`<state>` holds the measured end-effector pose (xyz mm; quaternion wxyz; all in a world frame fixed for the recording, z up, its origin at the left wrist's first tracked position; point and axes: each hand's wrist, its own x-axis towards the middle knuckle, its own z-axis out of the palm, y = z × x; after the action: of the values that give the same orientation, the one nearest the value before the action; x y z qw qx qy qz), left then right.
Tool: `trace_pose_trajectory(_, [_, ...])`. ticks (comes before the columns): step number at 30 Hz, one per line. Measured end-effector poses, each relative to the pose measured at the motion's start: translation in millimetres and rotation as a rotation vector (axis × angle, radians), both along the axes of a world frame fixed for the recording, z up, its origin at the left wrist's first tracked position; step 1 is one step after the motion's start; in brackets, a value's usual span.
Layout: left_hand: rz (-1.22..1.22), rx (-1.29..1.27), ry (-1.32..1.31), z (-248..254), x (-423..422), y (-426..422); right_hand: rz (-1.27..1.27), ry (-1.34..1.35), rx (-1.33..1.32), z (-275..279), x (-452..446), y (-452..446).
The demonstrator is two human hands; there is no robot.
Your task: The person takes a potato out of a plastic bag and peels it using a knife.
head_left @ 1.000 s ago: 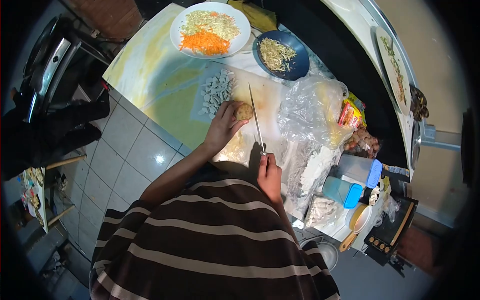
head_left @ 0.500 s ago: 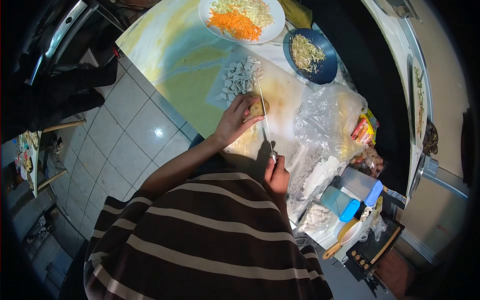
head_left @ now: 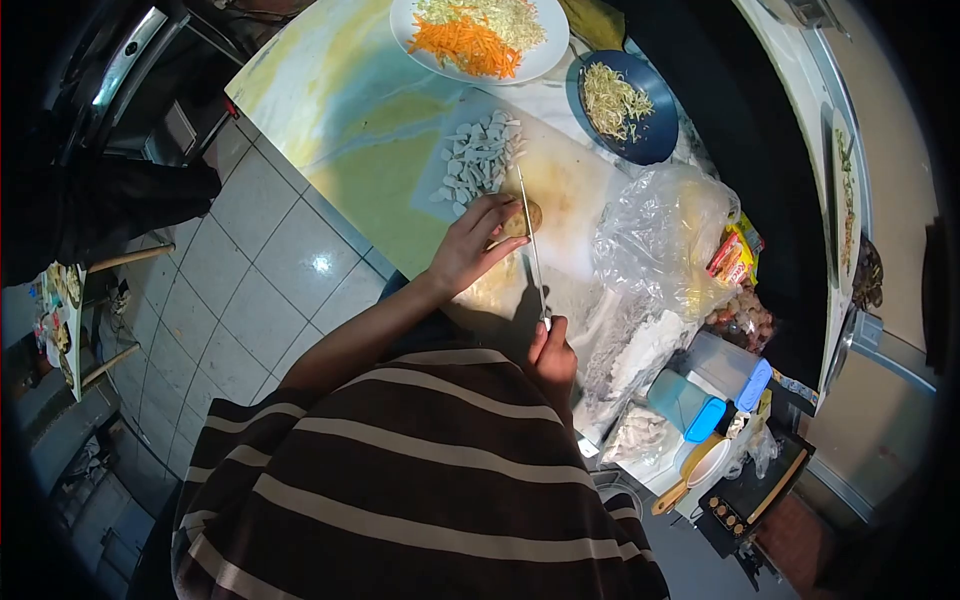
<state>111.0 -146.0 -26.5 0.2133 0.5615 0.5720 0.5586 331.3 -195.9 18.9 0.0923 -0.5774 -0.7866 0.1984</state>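
My left hand (head_left: 474,240) grips a round brown vegetable, which looks like a potato (head_left: 519,220), and holds it down on the cutting board (head_left: 572,200). In my right hand (head_left: 553,358) is the handle of a knife (head_left: 537,270). The long thin blade points away from me and lies across the potato, close to my left fingertips; how deep it sits cannot be made out. Past the left hand lies a heap of pale chopped pieces (head_left: 478,155) on the board.
A white plate (head_left: 402,25) of shredded carrot and pale shreds stands at the far edge. Beside it is a dark blue plate (head_left: 655,125) with sprouts. On the right are a clear plastic bag (head_left: 660,225), blue-lidded containers (head_left: 704,419) and a wooden-handled pan (head_left: 670,498). Someone's dark-clothed leg (head_left: 165,195) shows at left.
The view has shifted slightly. Both hands stay at the potato and knife, with the blade moved only a little, if at all, against the potato.
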Motion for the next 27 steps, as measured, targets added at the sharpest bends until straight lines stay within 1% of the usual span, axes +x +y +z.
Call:
trace_pose_trajectory(2, [-0.006,0.014,0.011,-2,1,-1,0.070,-0.111,0.053,-2,1,-2])
trace_pose_trajectory(3, [-0.005,0.019,0.022,-2,1,-1,0.067,-0.113,0.050,-3,2,-2])
trace_pose_trajectory(5, [-0.007,0.022,0.033,-1,1,-2,0.134,-0.156,0.193,-5,3,-2])
trace_pose_trajectory(8, [-0.009,0.026,0.042,-2,1,-2,0.155,-0.195,0.245,-9,6,-3])
trace_pose_trajectory(10, [0.004,0.081,0.142,-3,1,-1,0.150,-0.181,0.222,0,0,0])
trace_pose_trajectory(15, [-0.005,0.081,0.140,-6,1,-1,0.108,-0.177,0.136,-4,-3,2])
trace_pose_trajectory(17, [-0.002,0.093,0.154,-5,1,-2,0.165,-0.202,0.273,-8,-3,4])
trace_pose_trajectory(18, [0.000,0.087,0.155,-5,2,-1,0.162,-0.201,0.272,-11,-4,6])
trace_pose_trajectory(20, [-0.002,0.082,0.158,-4,2,-2,0.189,-0.233,0.371,-16,-6,10])
trace_pose_trajectory(21, [0.001,0.070,0.142,-4,1,-2,0.187,-0.233,0.372,-13,-8,12])
trace_pose_trajectory(23, [0.002,0.058,0.125,-4,2,-1,0.142,-0.262,0.203,-7,-12,16])
trace_pose_trajectory(24, [0.010,0.069,0.135,-4,2,0,0.139,-0.262,0.203,-7,-13,17])
trace_pose_trajectory(26, [0.016,0.080,0.144,-4,2,0,0.161,-0.267,0.339,-8,-16,19])
trace_pose_trajectory(27, [0.013,0.058,0.127,-4,2,0,0.159,-0.267,0.338,-3,-20,20])
